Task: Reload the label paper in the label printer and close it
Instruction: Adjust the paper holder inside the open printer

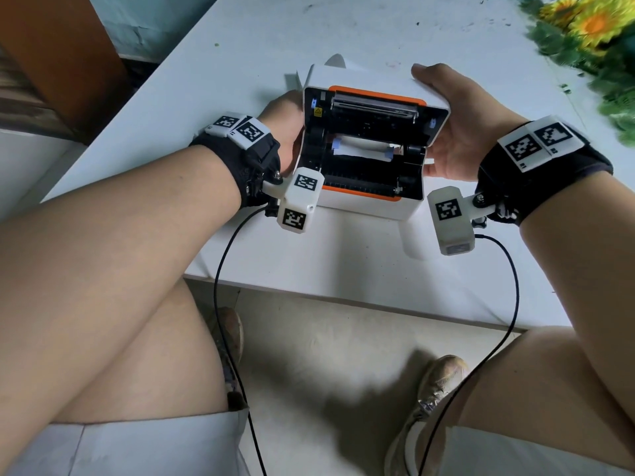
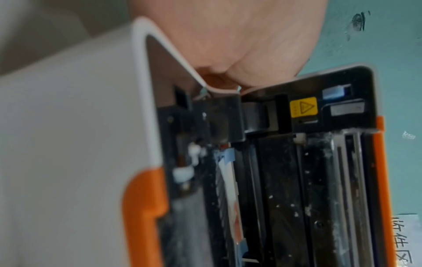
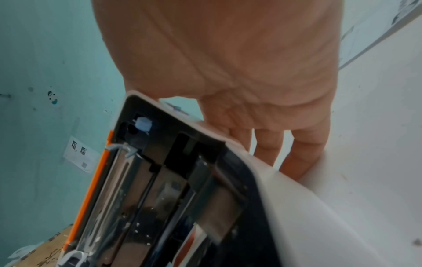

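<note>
Head view: label printer on the table, lid raised at 12 o'clock, hinge axis running 9-to-3. Left hand and right hand clasp opposite sides, equally near. Label paper lies inside.

**Around the white table**

A white table fills the middle of the head view. At its far right corner lies a bunch of yellow flowers with green leaves. A brown wooden board stands at the upper left against a pale green wall. Below the table edge, two worn shoes rest on a grey floor. A paper notice sticks to the wall.
</note>
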The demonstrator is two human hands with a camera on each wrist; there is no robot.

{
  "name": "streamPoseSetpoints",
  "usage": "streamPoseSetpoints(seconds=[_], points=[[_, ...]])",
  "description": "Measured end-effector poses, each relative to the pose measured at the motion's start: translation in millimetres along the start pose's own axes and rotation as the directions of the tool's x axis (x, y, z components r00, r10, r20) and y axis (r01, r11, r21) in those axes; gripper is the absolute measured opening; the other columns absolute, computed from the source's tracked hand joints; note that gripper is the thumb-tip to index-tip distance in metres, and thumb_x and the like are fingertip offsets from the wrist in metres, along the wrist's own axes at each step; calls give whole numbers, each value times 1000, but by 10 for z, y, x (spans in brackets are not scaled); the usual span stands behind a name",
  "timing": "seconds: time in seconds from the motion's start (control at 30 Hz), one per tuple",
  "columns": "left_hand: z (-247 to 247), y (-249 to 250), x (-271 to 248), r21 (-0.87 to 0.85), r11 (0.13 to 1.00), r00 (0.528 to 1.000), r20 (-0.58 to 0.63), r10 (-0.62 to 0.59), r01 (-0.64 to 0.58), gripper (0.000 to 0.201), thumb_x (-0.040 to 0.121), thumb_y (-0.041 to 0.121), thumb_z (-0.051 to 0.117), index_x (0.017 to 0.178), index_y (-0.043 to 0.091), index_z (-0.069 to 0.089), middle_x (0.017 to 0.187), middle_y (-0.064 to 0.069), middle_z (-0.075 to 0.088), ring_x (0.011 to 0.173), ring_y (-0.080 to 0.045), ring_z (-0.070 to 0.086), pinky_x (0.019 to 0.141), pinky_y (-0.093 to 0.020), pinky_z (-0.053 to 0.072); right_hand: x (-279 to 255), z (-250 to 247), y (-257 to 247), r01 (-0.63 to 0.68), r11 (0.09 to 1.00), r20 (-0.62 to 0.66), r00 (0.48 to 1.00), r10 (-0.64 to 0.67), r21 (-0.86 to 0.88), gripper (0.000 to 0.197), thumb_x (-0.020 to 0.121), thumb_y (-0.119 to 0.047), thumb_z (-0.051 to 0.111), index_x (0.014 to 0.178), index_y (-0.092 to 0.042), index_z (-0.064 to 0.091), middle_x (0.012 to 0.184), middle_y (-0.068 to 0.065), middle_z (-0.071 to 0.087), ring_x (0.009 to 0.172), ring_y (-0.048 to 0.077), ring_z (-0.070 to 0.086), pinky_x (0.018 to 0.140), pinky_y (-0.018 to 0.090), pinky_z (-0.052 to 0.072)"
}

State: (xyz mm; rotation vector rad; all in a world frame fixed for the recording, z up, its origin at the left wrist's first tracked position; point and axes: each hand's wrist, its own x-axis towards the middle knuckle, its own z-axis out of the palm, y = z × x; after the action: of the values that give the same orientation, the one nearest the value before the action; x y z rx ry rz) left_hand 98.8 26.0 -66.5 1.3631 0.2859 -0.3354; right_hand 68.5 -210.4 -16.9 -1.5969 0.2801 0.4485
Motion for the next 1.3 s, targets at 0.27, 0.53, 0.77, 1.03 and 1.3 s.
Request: streamPoseSetpoints(seconds=[0.27, 0.53, 0.77, 1.03, 1.3], points=[[9, 5, -15, 21, 999, 999, -24, 25, -24, 28, 107, 21, 51, 119, 7, 72, 89, -12, 75, 64, -28, 77, 52, -31, 60, -22, 19, 4, -11, 1000, 1, 1000, 11, -29, 55, 91, -67, 61, 120, -23, 76, 121, 1, 82, 112, 29, 79, 109, 49, 52], [15, 3, -24, 40, 999, 998, -57, 18, -15, 28, 108, 17, 47, 114, 7, 72, 77, -10, 77, 62, -28, 78, 51, -30, 59, 24, 0, 21, 21, 1000, -26, 999, -21, -9, 73, 88, -65, 66, 146, -20, 64, 127, 6, 81, 112, 32, 79, 109, 53, 51], [20, 1, -39, 31, 998, 996, -64, 55, -53, 31, 111, 14, 47, 126, -2, 70, 87, -16, 73, 60, -28, 77, 49, -32, 59, 35, 0, 28, 19, 1000, -20, 1000, -20, -10, 61, 88, -65, 65, 127, -20, 74, 126, 5, 81, 115, 31, 78, 110, 52, 50], [26, -10, -11, 49, 996, 994, -78, 80, -76, 35, 110, 9, 46, 133, -6, 68, 111, -26, 78, 67, -32, 79, 63, -44, 67, 55, -3, 44, 18, 1000, -7, 1000, -18, 9, 70, 89, -65, 64, 145, -22, 66, 125, 3, 81, 117, 30, 77, 111, 52, 49], [10, -9, -24, 41, 997, 996, -64, 69, -66, 37, 109, 7, 44, 134, -5, 68, 110, -21, 75, 64, -30, 78, 49, -31, 59, 25, 8, 33, 28, 1000, -9, 1000, -28, 6, 68, 91, -63, 63, 146, -23, 64, 122, 3, 82, 114, 30, 79, 111, 53, 49]])
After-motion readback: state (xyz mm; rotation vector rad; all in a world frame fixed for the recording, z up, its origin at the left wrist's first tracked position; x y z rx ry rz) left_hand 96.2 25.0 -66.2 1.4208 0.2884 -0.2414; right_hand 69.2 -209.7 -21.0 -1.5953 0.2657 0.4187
